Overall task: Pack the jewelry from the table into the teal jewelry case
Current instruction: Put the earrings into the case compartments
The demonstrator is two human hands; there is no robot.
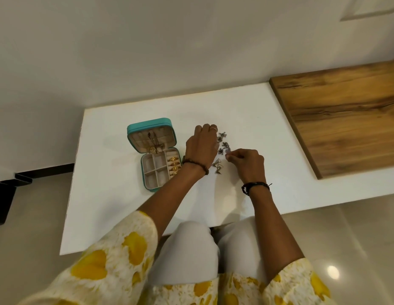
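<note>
Right hand [249,164] pinches one small silver earring [228,153]; left hand [201,144] rests open beside the earring pile [222,143], teal jewelry case [134,132] further left.

1. The white rectangular counter [125,208] is looking smooth with a soft sheen.
2. The teal zip-around jewelry case [147,125] is showing a faintly grained, leather-like shell and a beige, matt lining.
3. The gold metal rings [174,166] are glinting.
4. The brown wooden board [346,119] is showing matt grain.
5. The small silver-grey metal earrings [223,144] are looking dull.
</note>
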